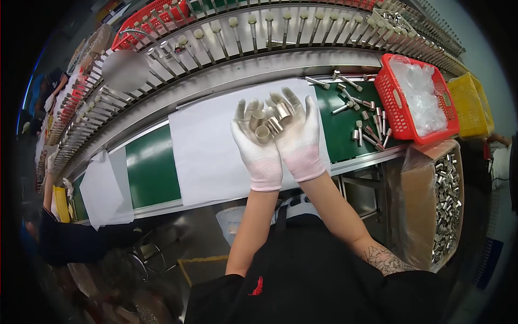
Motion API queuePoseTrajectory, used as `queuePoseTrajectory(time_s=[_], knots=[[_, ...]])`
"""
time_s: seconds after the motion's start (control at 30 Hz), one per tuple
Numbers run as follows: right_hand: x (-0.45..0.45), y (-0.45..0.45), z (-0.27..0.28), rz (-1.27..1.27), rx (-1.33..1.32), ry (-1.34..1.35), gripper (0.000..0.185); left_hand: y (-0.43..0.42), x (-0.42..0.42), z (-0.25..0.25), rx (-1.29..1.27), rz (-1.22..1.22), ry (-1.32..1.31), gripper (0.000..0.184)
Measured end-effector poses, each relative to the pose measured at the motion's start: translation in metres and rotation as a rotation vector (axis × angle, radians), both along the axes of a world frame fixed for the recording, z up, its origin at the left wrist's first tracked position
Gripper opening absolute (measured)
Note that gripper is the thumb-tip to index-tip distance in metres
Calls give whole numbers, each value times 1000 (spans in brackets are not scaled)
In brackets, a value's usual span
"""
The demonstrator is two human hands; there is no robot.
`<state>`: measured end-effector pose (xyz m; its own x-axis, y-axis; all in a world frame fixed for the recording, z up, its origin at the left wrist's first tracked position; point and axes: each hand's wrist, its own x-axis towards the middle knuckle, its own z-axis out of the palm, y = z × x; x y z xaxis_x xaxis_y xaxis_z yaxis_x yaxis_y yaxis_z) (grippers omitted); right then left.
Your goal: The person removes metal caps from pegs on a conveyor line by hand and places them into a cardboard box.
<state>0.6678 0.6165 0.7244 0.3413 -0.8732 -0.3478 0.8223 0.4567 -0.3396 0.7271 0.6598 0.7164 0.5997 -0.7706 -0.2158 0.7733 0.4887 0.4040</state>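
My left hand (252, 150) and my right hand (300, 138), in white gloves with pink cuffs, are cupped side by side with palms up over a white sheet (202, 156). Several short silvery metal caps (263, 133), hollow and cylindrical, rest across the two palms. Some lie on the left palm and fingers, others on the right, near where the hands meet. The fingers are spread and slightly curled around them. To the right of my right hand, loose metal pieces with stems (350, 102) lie scattered on the green belt (337, 143).
A curved rail (232, 67) with rows of upright stems runs behind the belt. At right stand a red basket (399, 116) lined with plastic, a yellow basket (470, 102) and a carton (418, 200) of metal caps. Another person's dark clothing (73, 237) shows at left.
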Motion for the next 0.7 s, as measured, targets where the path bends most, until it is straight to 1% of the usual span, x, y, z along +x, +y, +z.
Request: queuePoseTrajectory(time_s=[0.03,0.07,0.13,0.2,0.27,0.3,0.37,0.4,0.47,0.5,0.57,0.6,0.67,0.7], knots=[[5,2,2,17,-56,-112,52,5,5,4,-3,-14,12,51],[8,5,4,28,-45,-107,52,9,9,11,7,-2,17,51],[15,7,12,66,-113,-187,56,10,16,23,-84,32,38,53],[19,10,18,54,-114,-205,57,12,21,28,-77,46,-5,55],[21,13,23,59,-130,-236,57,17,25,32,-155,35,-78,56],[21,14,27,49,-127,-240,57,19,25,35,-151,26,-81,56],[19,20,32,72,-74,-268,55,24,22,41,-137,53,-196,56],[17,21,29,68,-75,-271,55,25,19,45,-138,48,-198,56],[12,24,18,121,-104,-309,48,30,10,53,-46,71,-304,54],[8,25,16,97,-119,-308,48,31,5,54,-60,47,-304,54],[-10,33,9,70,-48,-242,40,31,-13,45,246,-130,-760,52],[-26,34,3,14,-77,-234,40,28,-30,37,202,-177,-763,52],[-93,4,-14,-111,-113,-84,33,-13,-92,10,126,-301,-914,51],[-136,-15,-24,-219,-150,-54,33,-35,-126,-6,57,-304,-1121,51]])
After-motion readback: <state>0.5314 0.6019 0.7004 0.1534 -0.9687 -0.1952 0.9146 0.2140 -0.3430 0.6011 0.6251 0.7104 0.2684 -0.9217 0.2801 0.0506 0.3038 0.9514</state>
